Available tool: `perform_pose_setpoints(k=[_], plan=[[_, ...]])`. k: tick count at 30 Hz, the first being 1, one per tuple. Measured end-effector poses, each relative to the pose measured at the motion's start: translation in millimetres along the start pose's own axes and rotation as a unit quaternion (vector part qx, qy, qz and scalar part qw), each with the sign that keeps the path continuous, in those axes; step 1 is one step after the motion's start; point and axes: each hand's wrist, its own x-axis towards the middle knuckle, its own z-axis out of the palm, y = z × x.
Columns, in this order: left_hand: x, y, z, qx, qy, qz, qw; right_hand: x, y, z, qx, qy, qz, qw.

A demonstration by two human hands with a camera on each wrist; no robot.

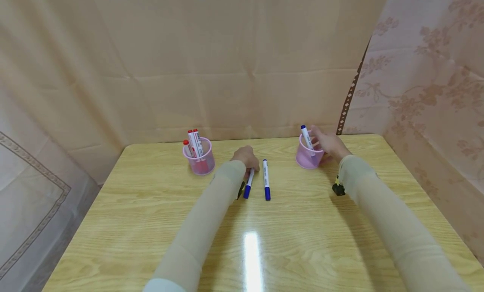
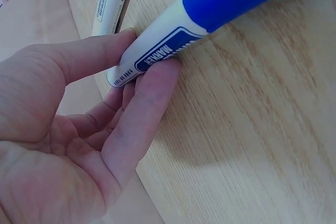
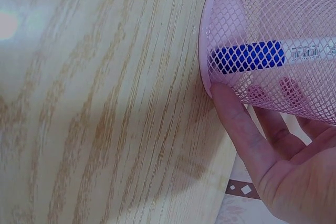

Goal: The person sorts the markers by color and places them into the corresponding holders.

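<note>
My left hand [image 1: 246,156] pinches a whiteboard marker [image 2: 163,45] between thumb and fingers, holding it by its white barrel. The blue cap points back toward me, close over the table. Just right of it on the wood lies a second blue marker [image 1: 266,178], also with its cap toward me. At the right, my right hand [image 1: 330,145] holds a pink mesh pen cup [image 1: 309,159] from its right side. One finger reaches the cup's base in the right wrist view, and other fingertips show through the mesh. A blue marker [image 3: 257,57] leans inside, cap down.
Another pink mesh cup [image 1: 206,165] stands at the left rear, holding several red markers [image 1: 195,143]. The light wood table [image 1: 151,216] ends at the back against a beige curtain [image 1: 227,65]. A floral cloth [image 1: 435,98] hangs along the right side.
</note>
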Motion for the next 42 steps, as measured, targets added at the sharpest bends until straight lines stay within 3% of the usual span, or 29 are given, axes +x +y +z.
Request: perform_pose_setpoints(k=[17, 32, 42], plan=[[-8.8, -1.6, -2.4, -0.004, 0.008, 0.034, 0.9994, 2.8, 1.5, -0.9, -0.006, -0.003, 0.002, 1.0], [-5.5, -2.9, -6.1, 0.011, -0.014, 0.045, 0.9988, -0.5, 1.5, -1.6, -0.006, -0.004, 0.004, 1.0], [-12.1, -1.2, -13.9, 0.014, -0.029, 0.056, 0.9979, -0.2, 0.2, -0.7, -0.014, -0.004, 0.001, 1.0]])
